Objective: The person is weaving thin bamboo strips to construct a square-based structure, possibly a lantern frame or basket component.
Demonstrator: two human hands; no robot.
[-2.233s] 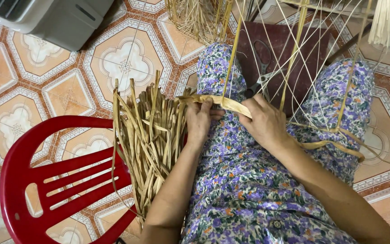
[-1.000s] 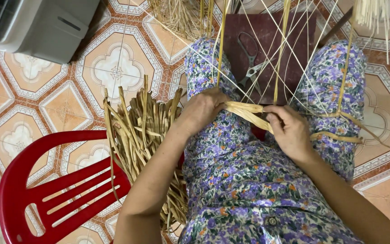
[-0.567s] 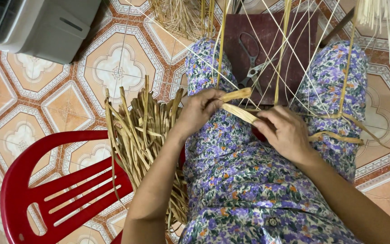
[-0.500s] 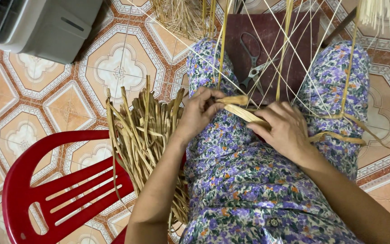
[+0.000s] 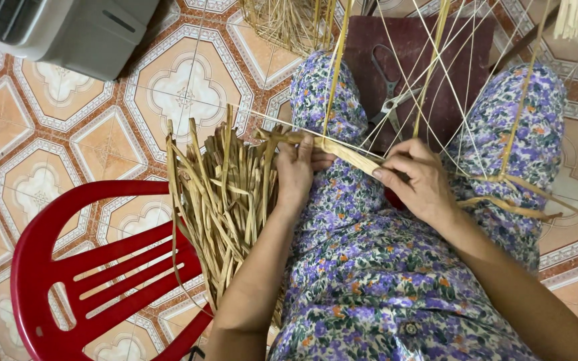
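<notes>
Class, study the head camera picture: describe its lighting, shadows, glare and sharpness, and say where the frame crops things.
Head view: soft, even light, with no hard shadows and no strong glare on the tiled floor. Left hand, right hand and the flat straw strip between them are sharp. The red plastic chair and grey appliance are cut by the frame edges; the pale strands top right look slightly soft.

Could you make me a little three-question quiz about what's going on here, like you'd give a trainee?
1. True or false: both the left hand and the right hand grip the flat, pale dried-leaf strip.
2. What lies on the dark red board between the knees? A) grey metal scissors B) a hammer C) a cup
3. Which side of the person's lap has the bundle of dried straw-coloured leaf strips, resting over the red plastic chair?

Key: 1 true; 2 A; 3 the person's left.
</notes>
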